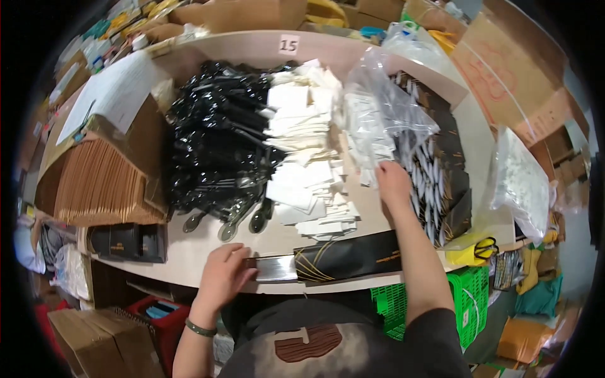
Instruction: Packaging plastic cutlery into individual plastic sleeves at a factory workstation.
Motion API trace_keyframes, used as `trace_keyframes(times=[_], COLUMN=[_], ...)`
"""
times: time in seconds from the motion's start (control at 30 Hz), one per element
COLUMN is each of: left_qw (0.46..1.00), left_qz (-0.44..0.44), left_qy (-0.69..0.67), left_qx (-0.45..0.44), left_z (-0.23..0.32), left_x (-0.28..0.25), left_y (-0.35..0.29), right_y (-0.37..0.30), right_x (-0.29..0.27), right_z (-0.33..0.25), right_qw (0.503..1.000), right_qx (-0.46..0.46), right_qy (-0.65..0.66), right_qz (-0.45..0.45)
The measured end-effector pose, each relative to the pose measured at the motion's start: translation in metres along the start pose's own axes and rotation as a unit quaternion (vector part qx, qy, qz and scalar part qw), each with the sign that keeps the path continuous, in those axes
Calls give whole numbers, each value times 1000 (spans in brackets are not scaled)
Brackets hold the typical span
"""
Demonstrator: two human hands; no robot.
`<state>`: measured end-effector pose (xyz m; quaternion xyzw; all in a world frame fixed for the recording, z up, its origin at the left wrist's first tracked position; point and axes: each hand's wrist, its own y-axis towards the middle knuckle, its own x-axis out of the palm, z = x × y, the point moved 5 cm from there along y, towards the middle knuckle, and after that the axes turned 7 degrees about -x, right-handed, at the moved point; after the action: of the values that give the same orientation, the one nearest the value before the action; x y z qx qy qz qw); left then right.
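Note:
Near the table's front edge lies a long black printed paper sleeve (346,257) with gold lines. A shiny silvery flat piece (275,268) sticks out of its left end. My left hand (225,272) is at that end, its fingers closed on the edge; the exact grip is partly hidden. My right hand (394,184) reaches over the sleeve to a pile of small white wrapped packets (365,129). Its fingers are bent together at the pile's near edge, and what they pinch is hidden. Folded white napkins (309,183) and black plastic spoons (217,151) are heaped further left.
A carton of brown paper sleeves (110,183) stands at the left. Clear plastic film (403,113) partly covers silvery slim packets (428,183) at the right. A yellow-handled tool (472,253) lies by the right edge, above a green crate (469,302). Cartons (513,69) surround the table.

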<state>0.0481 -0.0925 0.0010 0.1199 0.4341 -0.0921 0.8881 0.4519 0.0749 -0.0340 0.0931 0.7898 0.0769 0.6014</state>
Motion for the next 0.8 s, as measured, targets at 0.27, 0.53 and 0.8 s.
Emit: trace_keyframes(times=[0.27, 0.53, 0.8], left_qw=[988, 981, 982], left_qz=[82, 65, 86], left_qy=[83, 119, 164], left_qx=[-102, -136, -40], left_z=[-54, -49, -45], left_x=[-22, 16, 3], left_y=[-8, 63, 56], right_y=[-80, -71, -68], right_x=[-45, 14, -33], right_z=[-114, -180, -180], right_qw=[941, 897, 877], right_qx=[-230, -440, -450], right_qy=[245, 32, 165], right_qz=[-38, -34, -24])
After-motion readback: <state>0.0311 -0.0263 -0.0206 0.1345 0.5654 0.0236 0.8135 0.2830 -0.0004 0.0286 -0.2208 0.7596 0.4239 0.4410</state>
